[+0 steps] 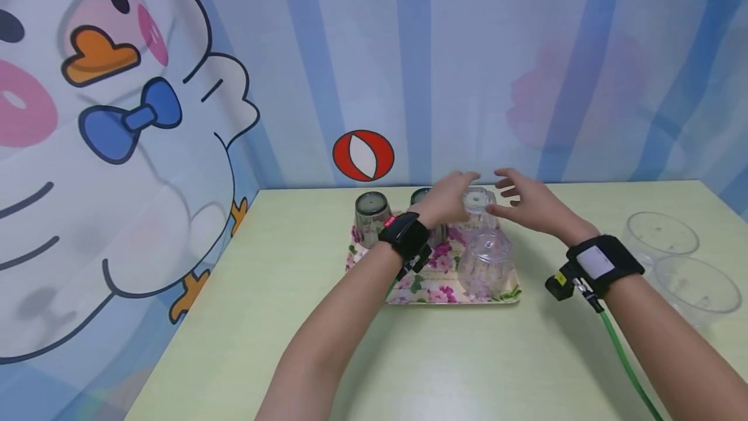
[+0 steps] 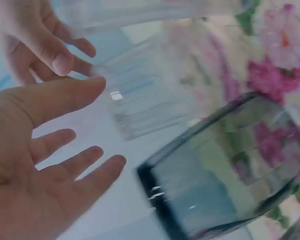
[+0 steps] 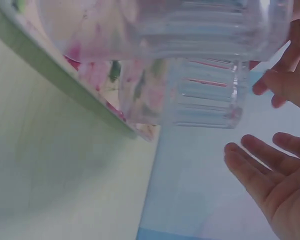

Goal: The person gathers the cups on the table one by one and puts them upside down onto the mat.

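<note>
Both hands flank the ribbed clear glass (image 1: 478, 203), upside down at the far right corner of the floral tray (image 1: 435, 283). Left hand (image 1: 447, 200) and right hand (image 1: 528, 203) have fingers spread, holding nothing. Apparently the reaching step; next needs closing evenly round its sides.

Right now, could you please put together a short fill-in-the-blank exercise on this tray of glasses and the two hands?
1. The glasses on the floral tray stand ____ side up.
2. Both hands reach for the clear ribbed glass at the tray's ____ right corner.
3. The fingers of the left hand and right hand are spread and ____ nothing.
4. Two clear bowls sit on the table to the tray's ____.

Missing words: bottom; far; hold; right
</note>
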Demonstrator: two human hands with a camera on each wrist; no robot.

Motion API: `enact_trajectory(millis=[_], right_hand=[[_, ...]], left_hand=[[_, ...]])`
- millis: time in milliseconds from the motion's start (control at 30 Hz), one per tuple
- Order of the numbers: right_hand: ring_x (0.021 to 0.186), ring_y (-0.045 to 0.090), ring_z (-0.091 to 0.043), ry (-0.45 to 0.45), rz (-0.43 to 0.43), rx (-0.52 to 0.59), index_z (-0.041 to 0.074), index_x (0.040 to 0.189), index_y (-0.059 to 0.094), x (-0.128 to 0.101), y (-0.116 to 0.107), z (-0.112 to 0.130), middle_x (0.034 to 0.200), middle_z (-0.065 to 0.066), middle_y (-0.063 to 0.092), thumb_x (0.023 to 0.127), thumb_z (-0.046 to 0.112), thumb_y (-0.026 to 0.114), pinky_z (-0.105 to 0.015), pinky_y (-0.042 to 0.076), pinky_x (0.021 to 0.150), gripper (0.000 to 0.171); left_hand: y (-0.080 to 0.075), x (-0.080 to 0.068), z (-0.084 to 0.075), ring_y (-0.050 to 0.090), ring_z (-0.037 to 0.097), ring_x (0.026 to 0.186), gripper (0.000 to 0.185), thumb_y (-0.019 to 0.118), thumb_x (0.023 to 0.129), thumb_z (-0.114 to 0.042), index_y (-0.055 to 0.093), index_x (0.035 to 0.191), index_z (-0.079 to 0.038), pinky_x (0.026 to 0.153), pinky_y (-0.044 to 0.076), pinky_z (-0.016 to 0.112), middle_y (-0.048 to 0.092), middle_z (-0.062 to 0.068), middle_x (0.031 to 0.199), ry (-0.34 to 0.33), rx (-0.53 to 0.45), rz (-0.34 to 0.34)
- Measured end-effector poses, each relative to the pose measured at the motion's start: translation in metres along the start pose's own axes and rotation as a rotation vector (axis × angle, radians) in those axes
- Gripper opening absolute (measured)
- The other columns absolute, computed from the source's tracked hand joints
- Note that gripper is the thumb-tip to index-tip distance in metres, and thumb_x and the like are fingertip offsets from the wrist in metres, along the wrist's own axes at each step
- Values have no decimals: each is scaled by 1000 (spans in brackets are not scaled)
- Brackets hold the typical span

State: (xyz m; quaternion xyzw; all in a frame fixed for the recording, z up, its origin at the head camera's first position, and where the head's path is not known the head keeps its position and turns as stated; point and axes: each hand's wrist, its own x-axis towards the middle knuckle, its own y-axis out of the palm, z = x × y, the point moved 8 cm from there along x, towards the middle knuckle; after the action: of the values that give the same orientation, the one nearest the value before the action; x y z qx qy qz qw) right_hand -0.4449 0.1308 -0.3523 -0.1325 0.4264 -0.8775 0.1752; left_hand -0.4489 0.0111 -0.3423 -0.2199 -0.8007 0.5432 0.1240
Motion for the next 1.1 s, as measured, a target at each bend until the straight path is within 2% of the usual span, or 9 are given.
enact_trajectory(millis=[167,300,400,533,633,800,933,1100], right_hand=[[128,47,-44,-46,-116,24,4,147,31,-21,-21,9,142,-26,44,96,35,56,-58,43,105,64],[123,52,-40,-98,-205,33,4,139,43,-38,-31,13,135,-22,52,97,30,56,-57,46,102,51],[118,56,-37,-153,-246,4,2,132,50,-49,-31,16,127,-20,57,97,26,57,-54,49,98,43],[114,57,-35,-207,-268,-55,1,126,55,-64,-28,22,122,-18,61,96,22,58,-52,52,94,37],[114,58,-35,-210,-276,-86,2,124,58,-74,-28,25,121,-18,62,96,21,59,-53,52,92,34],[113,58,-34,-183,-316,-145,4,122,60,-91,-34,26,121,-17,62,94,21,61,-55,52,91,33],[111,57,-34,-155,-371,-179,3,123,59,-108,-46,16,120,-19,62,94,23,61,-57,50,89,35],[111,53,-37,-35,-425,-176,1,127,57,-123,-63,-12,122,-24,59,96,28,58,-58,46,89,41]], left_hand=[[-23,-25,-11,36,21,143,67,66,91,-22,33,149,-18,114,41,35,36,4,155,45,-125,-143],[-37,-48,-25,39,19,141,63,65,91,-27,37,147,-19,114,41,36,42,2,151,85,-226,-253],[-43,-61,-38,43,18,138,61,67,90,-27,41,145,-19,111,43,34,47,1,147,126,-255,-302],[-43,-73,-56,49,17,132,60,68,90,-26,43,144,-18,106,47,28,50,0,144,192,-244,-338],[-40,-78,-67,50,15,131,60,67,90,-27,43,144,-18,105,47,24,50,0,144,224,-191,-350],[-35,-84,-80,48,13,133,60,67,90,-31,43,144,-19,107,45,23,52,-1,143,223,-87,-368],[-30,-86,-84,51,13,131,60,66,90,-33,43,144,-18,106,46,23,54,-1,140,220,-93,-370],[-18,-88,-86,54,11,126,59,66,90,-34,45,143,-19,102,47,18,56,-3,138,232,-144,-366]])
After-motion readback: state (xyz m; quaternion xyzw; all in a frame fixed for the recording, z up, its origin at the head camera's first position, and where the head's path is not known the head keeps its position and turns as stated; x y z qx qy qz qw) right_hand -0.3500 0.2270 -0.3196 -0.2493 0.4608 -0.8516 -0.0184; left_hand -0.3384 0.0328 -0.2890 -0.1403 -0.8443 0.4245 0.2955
